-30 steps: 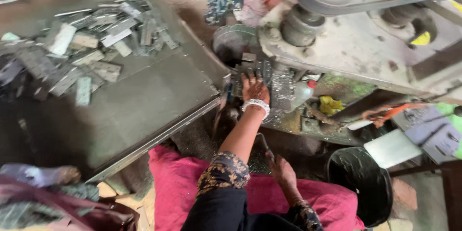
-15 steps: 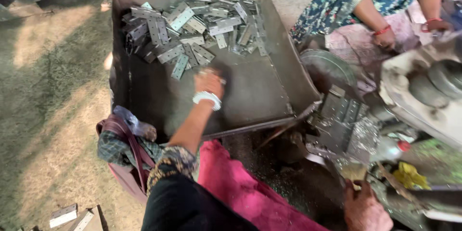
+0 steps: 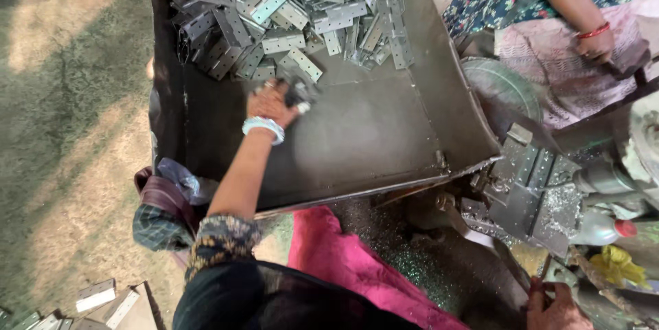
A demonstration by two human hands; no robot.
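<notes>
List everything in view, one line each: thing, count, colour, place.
metal hinge plates: a heap, too many to count, silver-grey, far end of the tray
metal tray: one, dark grey, centre
loose plates: a few, silver, on the ground at lower left
pink cloth: one, pink, below the tray
machine: one, grey, right of the tray
yellow rag: one, yellow, lower right
another person: one, patterned blue-green clothing, red bangle, top right
left hand: one, pale bangle at the wrist, on the tray at the near edge of the heap, fingers on a plate
right hand: one, bottom right, by the machine; what it grips cannot be told
</notes>
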